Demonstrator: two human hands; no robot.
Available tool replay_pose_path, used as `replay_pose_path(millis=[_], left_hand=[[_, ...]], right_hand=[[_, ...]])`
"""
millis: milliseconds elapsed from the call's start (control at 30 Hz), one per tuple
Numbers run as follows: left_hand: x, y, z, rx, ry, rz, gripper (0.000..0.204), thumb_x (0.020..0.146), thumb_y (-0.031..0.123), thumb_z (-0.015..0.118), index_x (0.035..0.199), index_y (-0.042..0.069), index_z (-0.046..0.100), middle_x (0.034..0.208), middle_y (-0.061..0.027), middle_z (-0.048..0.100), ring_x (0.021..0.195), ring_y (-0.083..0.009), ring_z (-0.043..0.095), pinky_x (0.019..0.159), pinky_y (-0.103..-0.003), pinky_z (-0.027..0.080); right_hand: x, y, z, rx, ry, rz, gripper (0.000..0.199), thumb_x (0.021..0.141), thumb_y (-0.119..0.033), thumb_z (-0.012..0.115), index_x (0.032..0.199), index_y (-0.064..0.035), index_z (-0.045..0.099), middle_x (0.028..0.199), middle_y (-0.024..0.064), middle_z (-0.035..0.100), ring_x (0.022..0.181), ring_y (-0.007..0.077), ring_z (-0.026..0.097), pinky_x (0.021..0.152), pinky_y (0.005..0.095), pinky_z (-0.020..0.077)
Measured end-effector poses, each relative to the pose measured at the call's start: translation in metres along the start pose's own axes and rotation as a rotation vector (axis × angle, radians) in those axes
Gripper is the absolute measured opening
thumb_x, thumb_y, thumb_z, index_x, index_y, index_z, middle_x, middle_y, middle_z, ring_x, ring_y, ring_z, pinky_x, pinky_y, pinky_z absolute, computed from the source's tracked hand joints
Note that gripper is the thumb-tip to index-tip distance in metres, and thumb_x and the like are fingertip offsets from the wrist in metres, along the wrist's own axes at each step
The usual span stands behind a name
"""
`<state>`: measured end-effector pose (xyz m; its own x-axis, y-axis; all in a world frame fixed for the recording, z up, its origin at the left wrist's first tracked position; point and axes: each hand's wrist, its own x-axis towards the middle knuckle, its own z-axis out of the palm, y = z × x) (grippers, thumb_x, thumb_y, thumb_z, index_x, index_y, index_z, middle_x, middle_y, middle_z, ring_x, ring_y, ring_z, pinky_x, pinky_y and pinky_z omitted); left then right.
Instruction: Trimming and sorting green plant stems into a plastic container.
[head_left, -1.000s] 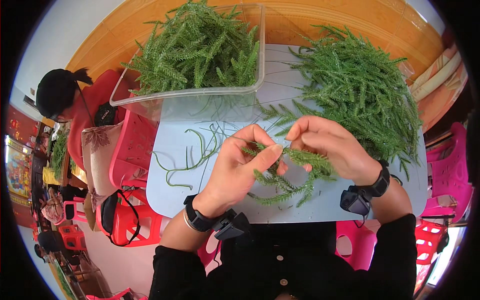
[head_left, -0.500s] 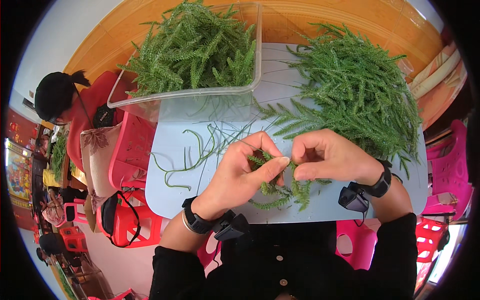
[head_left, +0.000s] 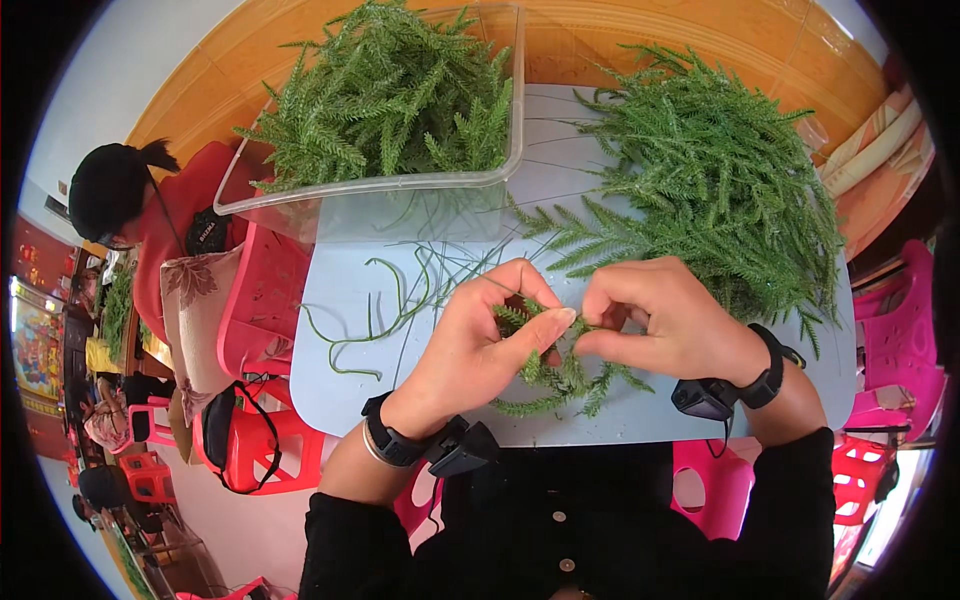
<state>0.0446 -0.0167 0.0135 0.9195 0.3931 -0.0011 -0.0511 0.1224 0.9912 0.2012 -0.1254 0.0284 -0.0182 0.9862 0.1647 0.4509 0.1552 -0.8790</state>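
The left hand [head_left: 490,330] pinches a leafy green sprig [head_left: 566,385], its upper part lost behind the fingers. The right hand [head_left: 665,320] curls in close, fingertips nearly meeting the left's; I can't tell whether they grip anything. The sprig sits over the near part of the pale table [head_left: 660,425]. Beyond, heaped greenery [head_left: 390,110] hides much of a clear tub's [head_left: 514,120] far rim; a loose pile [head_left: 720,180] covers the table's far right corner.

Table [head_left: 345,405]: had a pale blue top, rounded corners.
Bin [head_left: 450,181]: clear plastic, stood far left.
Sprig pile [head_left: 715,180]: sprawled over the far right.
Curved stems [head_left: 345,341]: lay left, nearer than the bin.
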Motion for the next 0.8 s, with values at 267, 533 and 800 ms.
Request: replay_pose_path(millis=[267,533,800], left_hand=[[-0.001,0.002,0.002,0.045,0.028,-0.027,0.01,0.081,0.007,0.054,0.078,0.002,0.046,0.066,-0.0017,0.054,0.058,-0.0052,0.053,0.05,-0.017,0.039],[0.001,0.002,0.007,-0.001,0.025,-0.107,0.01,0.081,0.007,0.054,0.078,0.001,0.047,0.066,-0.0025,0.054,0.056,-0.007,0.054,0.05,-0.019,0.041],[0.0,0.006,0.008,-0.063,0.017,-0.117,0.009,0.082,0.006,0.053,0.079,0.0,0.047,0.068,-0.0033,0.054,0.058,-0.0085,0.055,0.053,-0.019,0.042]], right_hand=[[-0.007,-0.004,0.012,-0.59,0.226,-0.235,0.023,0.059,-0.01,0.069,0.062,-0.0065,0.047,0.055,0.0026,0.046,0.047,0.017,0.049,0.043,0.0245,0.0352],[-0.009,-0.001,0.02,-0.953,0.402,-0.415,0.027,0.049,-0.011,0.067,0.058,-0.0087,0.042,0.05,0.0019,0.038,0.043,0.0167,0.043,0.042,0.0276,0.0304],[-0.006,-0.01,0.016,-0.972,0.427,-0.372,0.023,0.053,-0.011,0.065,0.058,-0.0073,0.043,0.05,0.0021,0.04,0.045,0.0194,0.044,0.043,0.0283,0.032]])
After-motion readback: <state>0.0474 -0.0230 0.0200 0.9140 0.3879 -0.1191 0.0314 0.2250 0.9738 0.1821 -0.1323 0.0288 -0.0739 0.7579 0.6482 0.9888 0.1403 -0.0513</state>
